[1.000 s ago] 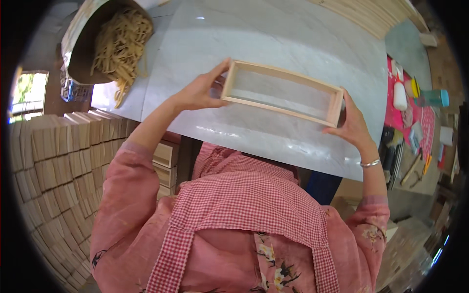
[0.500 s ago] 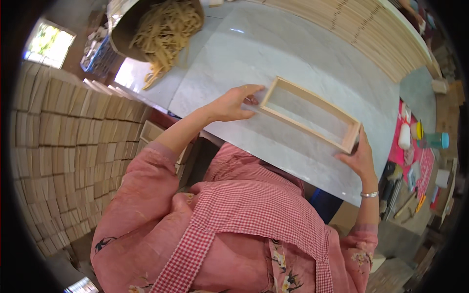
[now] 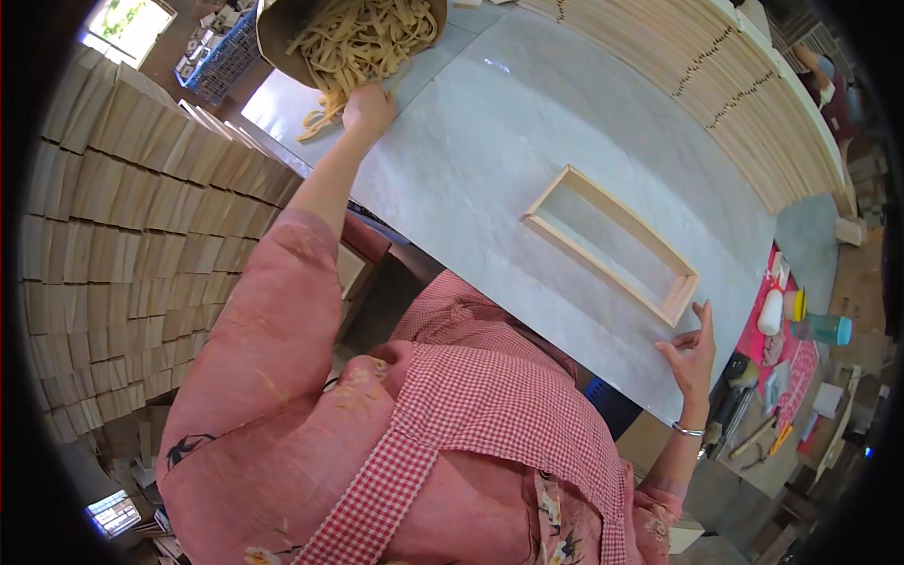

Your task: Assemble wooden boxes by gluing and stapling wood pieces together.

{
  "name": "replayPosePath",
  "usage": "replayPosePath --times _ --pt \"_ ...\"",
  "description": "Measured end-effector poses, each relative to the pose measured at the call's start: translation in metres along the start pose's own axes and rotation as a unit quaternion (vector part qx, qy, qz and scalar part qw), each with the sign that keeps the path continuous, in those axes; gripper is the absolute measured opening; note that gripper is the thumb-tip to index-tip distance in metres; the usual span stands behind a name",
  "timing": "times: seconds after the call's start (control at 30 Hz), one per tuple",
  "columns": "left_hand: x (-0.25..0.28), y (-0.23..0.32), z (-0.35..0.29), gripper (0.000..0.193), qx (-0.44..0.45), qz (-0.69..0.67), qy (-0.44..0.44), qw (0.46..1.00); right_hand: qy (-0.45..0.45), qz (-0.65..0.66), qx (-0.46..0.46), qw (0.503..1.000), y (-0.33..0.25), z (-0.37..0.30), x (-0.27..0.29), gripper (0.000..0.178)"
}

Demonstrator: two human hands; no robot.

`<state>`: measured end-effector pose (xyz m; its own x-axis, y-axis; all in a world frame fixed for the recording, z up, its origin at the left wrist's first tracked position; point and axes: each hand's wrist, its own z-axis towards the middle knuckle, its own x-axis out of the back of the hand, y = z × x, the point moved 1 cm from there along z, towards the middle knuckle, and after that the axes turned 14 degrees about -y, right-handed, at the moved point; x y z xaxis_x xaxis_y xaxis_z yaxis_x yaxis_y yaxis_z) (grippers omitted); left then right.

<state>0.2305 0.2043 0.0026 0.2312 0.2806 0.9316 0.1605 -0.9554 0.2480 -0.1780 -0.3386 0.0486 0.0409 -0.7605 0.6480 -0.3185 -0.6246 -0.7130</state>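
A long rectangular pale wood frame (image 3: 614,268) lies on the grey marbled table (image 3: 471,160), slanting down to the right. My right hand (image 3: 692,356) is just off its lower right end, thumb and fingers apart, holding nothing. At the upper left, my left hand (image 3: 368,110) is closed at the mouth of a tipped container (image 3: 277,42). Flat tan rubber bands (image 3: 363,42) spill out of it in a tangle. A band shows beside my left fingers, which are partly hidden; the hand seems to pinch it.
Stacked wood pieces (image 3: 141,226) rise on the left, beside a blue basket (image 3: 221,61). Along the table's far side stands a long row of thin wooden boards (image 3: 697,85). Bottles, including a teal-lidded jar (image 3: 824,329), and tools lie at the right.
My left hand has gone from beside the frame to the bands at the upper left. My right hand has let go of the frame's end and drawn slightly away.
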Motion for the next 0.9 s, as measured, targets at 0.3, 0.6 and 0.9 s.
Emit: replayPosePath --times 0.3,0.6,0.9 --pt "0.017 0.030 -0.080 0.009 -0.248 -0.062 0.117 0.960 0.101 0.016 0.006 0.995 -0.019 -0.029 0.014 0.085" --pt "0.070 0.164 -0.244 0.011 -0.479 -0.420 -0.438 0.634 0.055 0.021 0.286 0.956 -0.206 0.014 -0.063 0.072" --pt "0.058 0.172 -0.247 0.015 -0.451 -0.269 -0.544 0.655 -0.128 0.180 0.315 0.923 -0.211 -0.003 -0.072 0.010"
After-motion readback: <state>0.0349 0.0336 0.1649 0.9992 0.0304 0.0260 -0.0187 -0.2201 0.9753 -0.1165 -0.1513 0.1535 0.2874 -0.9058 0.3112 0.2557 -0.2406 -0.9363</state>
